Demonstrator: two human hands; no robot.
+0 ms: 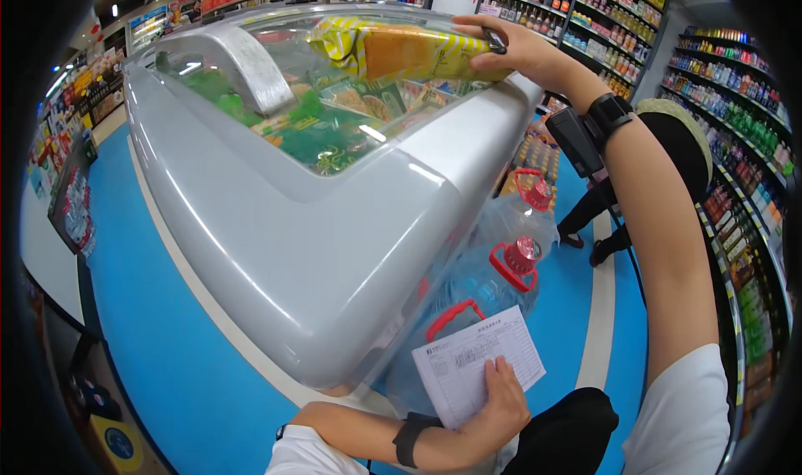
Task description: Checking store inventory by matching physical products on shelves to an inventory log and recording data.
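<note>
Clearly, in the head view, the right hand has its fingers bent around the right end of a long yellow-striped plastic package, and a small black object, which I cannot identify, is also at the fingers. The package extends leftward from this hand, over the clear top of a grey, rounded chest freezer; whether it rests there, I cannot tell. I think a gentle, even grip is best, because smooth wrapping may slip. The left hand lays its fingers on a white printed paper form; this should be kept flat for easy reading. Just beyond the left hand stand large clear plastic bottles with red caps. The blue floor spreads far to its left, and beyond the right hand rise shelves full of colourful bottles.
</note>
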